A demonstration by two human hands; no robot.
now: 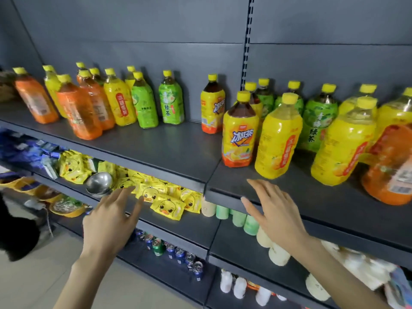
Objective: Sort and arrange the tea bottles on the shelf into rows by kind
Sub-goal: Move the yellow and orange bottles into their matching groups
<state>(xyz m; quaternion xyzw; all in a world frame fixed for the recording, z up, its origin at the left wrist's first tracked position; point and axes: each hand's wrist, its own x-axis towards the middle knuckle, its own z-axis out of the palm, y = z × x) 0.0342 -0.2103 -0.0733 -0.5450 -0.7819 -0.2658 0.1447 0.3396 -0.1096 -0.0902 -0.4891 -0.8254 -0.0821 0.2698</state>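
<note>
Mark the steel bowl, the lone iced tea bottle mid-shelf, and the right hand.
steel bowl (99, 182): head view, shiny curved side.
lone iced tea bottle (212, 107): head view, yellow label.
right hand (278, 214): head view, back of hand.

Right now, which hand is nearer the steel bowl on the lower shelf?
Left. The left hand hovers just below and right of the steel bowl; the right hand is far to its right.
</note>
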